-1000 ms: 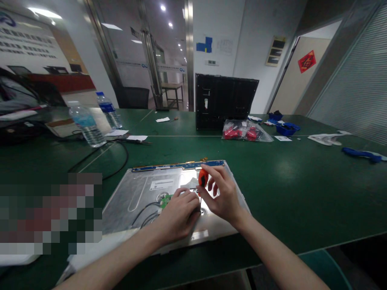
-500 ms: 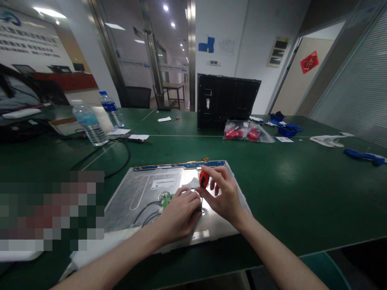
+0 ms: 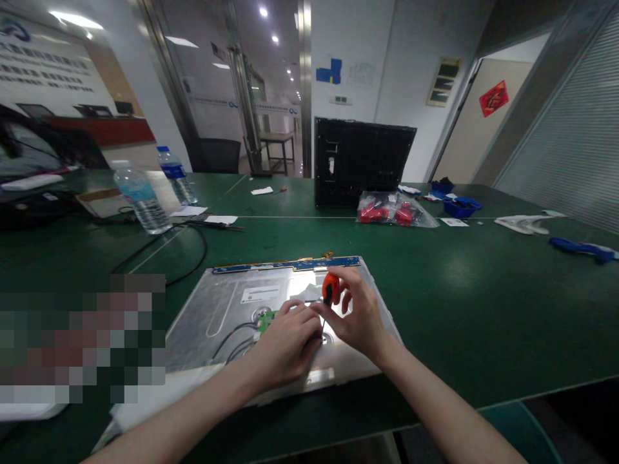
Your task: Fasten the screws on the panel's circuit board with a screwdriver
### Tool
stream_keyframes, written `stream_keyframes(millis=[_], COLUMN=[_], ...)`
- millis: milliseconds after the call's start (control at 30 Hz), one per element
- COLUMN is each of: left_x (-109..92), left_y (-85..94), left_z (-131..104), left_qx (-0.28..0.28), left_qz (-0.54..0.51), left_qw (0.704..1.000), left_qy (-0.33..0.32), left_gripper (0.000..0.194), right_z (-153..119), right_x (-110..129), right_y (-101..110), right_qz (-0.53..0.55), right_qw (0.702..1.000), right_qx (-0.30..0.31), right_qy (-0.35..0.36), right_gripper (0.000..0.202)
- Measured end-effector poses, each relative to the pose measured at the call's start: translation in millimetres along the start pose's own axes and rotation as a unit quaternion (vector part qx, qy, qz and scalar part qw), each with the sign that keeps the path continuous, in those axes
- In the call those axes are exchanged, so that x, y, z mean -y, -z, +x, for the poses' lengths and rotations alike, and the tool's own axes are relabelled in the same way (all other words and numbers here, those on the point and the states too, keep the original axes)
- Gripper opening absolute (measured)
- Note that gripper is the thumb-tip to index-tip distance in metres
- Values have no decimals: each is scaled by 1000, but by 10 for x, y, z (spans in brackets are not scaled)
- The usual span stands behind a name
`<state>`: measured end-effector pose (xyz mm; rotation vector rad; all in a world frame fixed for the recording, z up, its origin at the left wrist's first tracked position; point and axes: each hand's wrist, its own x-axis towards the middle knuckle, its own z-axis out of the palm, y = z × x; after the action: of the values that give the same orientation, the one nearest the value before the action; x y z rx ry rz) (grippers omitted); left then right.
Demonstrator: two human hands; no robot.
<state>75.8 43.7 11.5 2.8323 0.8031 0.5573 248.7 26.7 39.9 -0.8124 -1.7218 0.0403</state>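
Note:
A flat metal display panel [image 3: 227, 303] lies face-down on the green table, with a blue circuit strip [image 3: 280, 265] along its far edge. My right hand [image 3: 355, 309] is closed around the red-orange and black handle of a screwdriver [image 3: 331, 289]. Its thin shaft points down beside my left fingertips, and the tip is hidden. My left hand [image 3: 293, 341] rests over the panel with bent fingers, gripping a small green circuit board [image 3: 265, 320] that it mostly covers. Dark cables [image 3: 235, 338] run from the board's left side across the metal.
Two water bottles [image 3: 145, 203] stand at the left, near a black cable [image 3: 200, 248]. Behind the panel are an upright black monitor housing [image 3: 362, 161] and a plastic bag of red parts [image 3: 394, 211]. Blue containers [image 3: 459, 206] sit farther right. The lower left is pixelated.
The screwdriver handle has tilted slightly to the right, along with my right fingers. My left hand and the panel keep their places.

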Motion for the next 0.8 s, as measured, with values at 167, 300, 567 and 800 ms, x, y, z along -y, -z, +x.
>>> stream_keyframes(millis=[167, 300, 567, 800], left_x=[3, 1, 9, -8], left_y=[1, 5, -2, 18], left_z=[0, 5, 0, 9], left_qx=[10, 5, -4, 4], left_qz=[-3, 4, 1, -3], left_qw=[1000, 1000, 1000, 1000], left_qy=[6, 4, -5, 6], left_gripper=[12, 12, 12, 13], right_z=[9, -4, -29, -12], right_x=[1, 7, -11, -32], right_y=[13, 10, -15, -3], right_qz=[-15, -12, -6, -15], right_qw=[1000, 1000, 1000, 1000], right_qx=[4, 21, 3, 14], right_qy=[-18, -17, -14, -17], right_gripper=[40, 48, 49, 41])
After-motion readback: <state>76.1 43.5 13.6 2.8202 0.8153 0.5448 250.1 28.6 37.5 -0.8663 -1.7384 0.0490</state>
